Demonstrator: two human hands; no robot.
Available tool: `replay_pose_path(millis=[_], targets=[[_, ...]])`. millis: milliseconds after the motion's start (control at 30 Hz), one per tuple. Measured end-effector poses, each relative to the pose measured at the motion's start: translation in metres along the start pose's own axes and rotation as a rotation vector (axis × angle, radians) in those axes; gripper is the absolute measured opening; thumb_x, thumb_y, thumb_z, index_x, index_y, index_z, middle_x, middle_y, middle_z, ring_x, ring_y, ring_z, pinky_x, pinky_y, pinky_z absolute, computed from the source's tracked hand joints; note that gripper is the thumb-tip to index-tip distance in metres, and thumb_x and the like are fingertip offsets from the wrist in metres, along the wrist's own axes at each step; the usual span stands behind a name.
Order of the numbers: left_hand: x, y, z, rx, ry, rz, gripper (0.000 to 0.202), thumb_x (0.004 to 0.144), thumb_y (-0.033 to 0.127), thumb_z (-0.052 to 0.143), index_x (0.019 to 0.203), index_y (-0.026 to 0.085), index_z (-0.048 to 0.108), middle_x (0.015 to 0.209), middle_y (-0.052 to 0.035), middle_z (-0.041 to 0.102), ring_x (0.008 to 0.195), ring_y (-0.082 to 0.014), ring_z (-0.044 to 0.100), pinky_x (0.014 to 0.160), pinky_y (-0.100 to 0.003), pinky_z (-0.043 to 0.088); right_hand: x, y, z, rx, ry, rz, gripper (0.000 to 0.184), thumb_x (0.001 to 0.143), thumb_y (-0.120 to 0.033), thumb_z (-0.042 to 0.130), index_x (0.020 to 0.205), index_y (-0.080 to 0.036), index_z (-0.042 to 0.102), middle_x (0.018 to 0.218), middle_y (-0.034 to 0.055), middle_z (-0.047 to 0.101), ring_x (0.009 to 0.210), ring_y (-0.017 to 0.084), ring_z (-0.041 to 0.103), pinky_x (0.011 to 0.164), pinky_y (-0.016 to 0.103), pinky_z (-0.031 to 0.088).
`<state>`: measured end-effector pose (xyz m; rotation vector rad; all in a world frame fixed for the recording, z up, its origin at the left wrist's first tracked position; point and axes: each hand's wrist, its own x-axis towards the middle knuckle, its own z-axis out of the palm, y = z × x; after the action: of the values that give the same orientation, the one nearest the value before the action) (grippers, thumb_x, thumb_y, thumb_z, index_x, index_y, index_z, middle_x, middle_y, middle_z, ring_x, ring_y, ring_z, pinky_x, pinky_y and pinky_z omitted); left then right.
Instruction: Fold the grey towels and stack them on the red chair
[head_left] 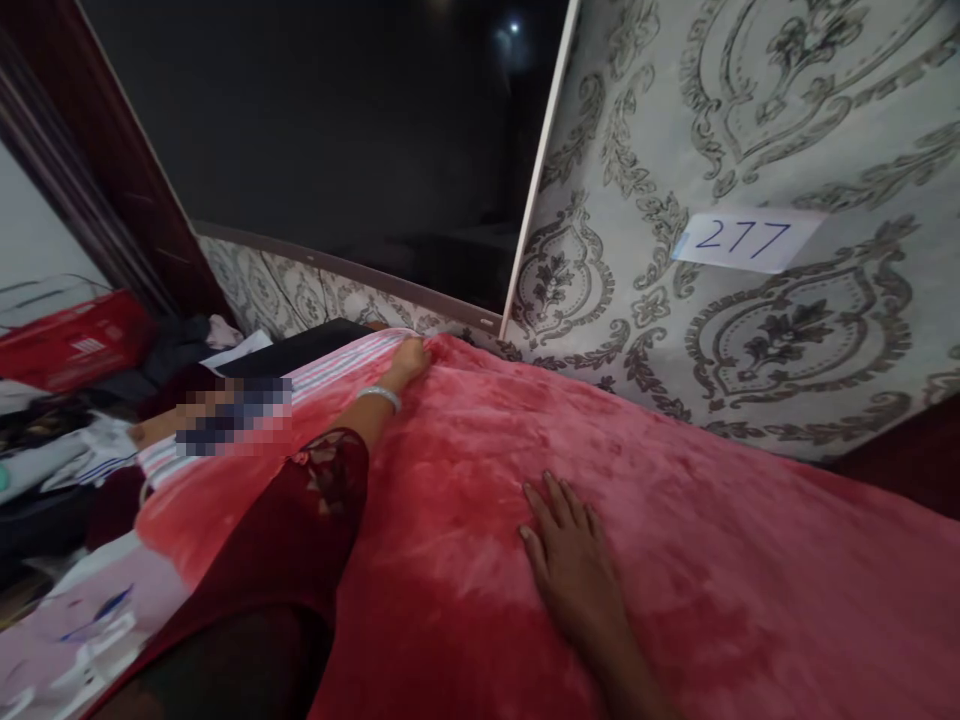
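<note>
A fluffy red blanket [675,560] covers the bed across the middle and right of the view. My left hand [411,358] reaches to the blanket's far corner by the wall, its fingers curled round the edge; a silver bangle sits on that wrist. My right hand [571,560] lies flat on the blanket near the centre, fingers stretched out and holding nothing. Under the far corner a pink striped sheet [337,372] shows.
A patterned wall [750,120] with a paper label reading 277 [742,240] runs along the right. A dark window [337,130] sits behind the bed. At left lie clothes, a red box [71,342] and a blurred patch.
</note>
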<state>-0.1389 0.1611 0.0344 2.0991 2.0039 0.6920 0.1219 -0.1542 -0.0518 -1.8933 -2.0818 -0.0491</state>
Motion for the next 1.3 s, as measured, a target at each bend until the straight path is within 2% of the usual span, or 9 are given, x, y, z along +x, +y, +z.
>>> replay_pose_path(millis=[167, 333, 467, 700, 833, 933, 1167, 1233, 1300], targets=[[0.040, 0.007, 0.012, 0.108, -0.078, -0.131, 0.044, 0.089, 0.029, 0.060, 0.129, 0.013, 0.065, 0.127, -0.0180, 0.071, 0.120, -0.0292, 0.065, 0.095, -0.033, 0.049, 0.000, -0.002, -0.002, 0.007, -0.022, 0.029, 0.051, 0.101, -0.035, 0.040, 0.150, -0.029, 0.053, 0.163, 0.0043, 0.039, 0.150, 0.030, 0.034, 0.121, 0.056, 0.027], [0.053, 0.007, 0.023, 0.133, -0.122, -0.117, 0.035, 0.084, 0.028, 0.066, 0.117, 0.017, 0.070, 0.123, -0.0127, 0.073, 0.119, -0.0267, 0.066, 0.094, -0.029, 0.049, 0.000, -0.001, -0.002, 0.000, -0.011, 0.024, 0.051, 0.100, -0.036, 0.043, 0.150, -0.031, 0.053, 0.163, 0.0035, 0.038, 0.150, 0.030, 0.035, 0.121, 0.058, 0.028], [0.050, 0.005, 0.025, 0.116, -0.040, -0.128, 0.030, 0.089, 0.021, 0.058, 0.116, 0.014, 0.070, 0.124, -0.0156, 0.072, 0.118, -0.0279, 0.066, 0.093, -0.031, 0.051, 0.000, 0.000, 0.000, -0.009, 0.001, 0.021, 0.051, 0.100, -0.036, 0.043, 0.150, -0.031, 0.053, 0.163, 0.0035, 0.039, 0.150, 0.030, 0.035, 0.121, 0.058, 0.029], [0.055, 0.021, 0.027, 0.085, 0.156, -0.138, 0.045, 0.095, 0.014, 0.043, 0.139, 0.010, 0.052, 0.128, -0.0202, 0.068, 0.121, -0.0317, 0.064, 0.098, -0.040, 0.050, -0.002, 0.001, 0.003, -0.037, 0.030, -0.003, 0.051, 0.100, -0.037, 0.044, 0.150, -0.031, 0.052, 0.163, 0.0029, 0.039, 0.149, 0.030, 0.037, 0.120, 0.059, 0.033], [0.053, 0.023, 0.044, 0.105, 0.102, -0.111, 0.047, 0.092, 0.013, 0.047, 0.138, 0.001, 0.052, 0.122, -0.0250, 0.070, 0.119, -0.0339, 0.065, 0.097, -0.041, 0.050, -0.003, 0.002, 0.003, -0.057, 0.030, -0.017, 0.052, 0.100, -0.036, 0.044, 0.152, -0.032, 0.049, 0.164, 0.0016, 0.037, 0.150, 0.029, 0.035, 0.119, 0.059, 0.034], [0.051, 0.020, 0.051, 0.139, 0.069, -0.069, 0.044, 0.090, 0.014, 0.047, 0.130, 0.002, 0.061, 0.119, -0.0250, 0.071, 0.121, -0.0342, 0.063, 0.099, -0.041, 0.050, -0.002, 0.002, 0.002, -0.054, 0.027, -0.011, 0.053, 0.100, -0.036, 0.045, 0.153, -0.033, 0.048, 0.164, 0.0012, 0.036, 0.150, 0.030, 0.034, 0.119, 0.059, 0.034], [0.039, 0.038, 0.037, 0.243, 0.048, 0.034, 0.044, 0.092, 0.029, 0.047, 0.122, 0.009, 0.071, 0.124, -0.0234, 0.070, 0.123, -0.0363, 0.062, 0.102, -0.044, 0.048, 0.000, 0.000, -0.003, -0.018, -0.048, 0.033, 0.053, 0.100, -0.036, 0.046, 0.153, -0.034, 0.048, 0.165, 0.0012, 0.033, 0.152, 0.030, 0.030, 0.121, 0.059, 0.030], [0.033, 0.049, 0.042, 0.284, -0.031, 0.124, 0.050, 0.093, 0.039, 0.046, 0.129, 0.012, 0.068, 0.133, -0.0216, 0.066, 0.130, -0.0382, 0.056, 0.108, -0.049, 0.045, 0.001, -0.002, -0.005, -0.009, -0.065, 0.042, 0.054, 0.100, -0.036, 0.046, 0.153, -0.034, 0.047, 0.166, 0.0007, 0.032, 0.153, 0.029, 0.029, 0.122, 0.059, 0.029], [0.027, 0.056, 0.053, 0.307, -0.129, 0.183, 0.062, 0.094, 0.049, 0.043, 0.145, 0.016, 0.056, 0.152, -0.0190, 0.052, 0.143, -0.0412, 0.042, 0.114, -0.061, 0.034, 0.002, -0.003, -0.007, 0.000, -0.077, 0.049, 0.054, 0.100, -0.035, 0.046, 0.154, -0.035, 0.046, 0.166, 0.0000, 0.031, 0.153, 0.028, 0.028, 0.123, 0.058, 0.027]])
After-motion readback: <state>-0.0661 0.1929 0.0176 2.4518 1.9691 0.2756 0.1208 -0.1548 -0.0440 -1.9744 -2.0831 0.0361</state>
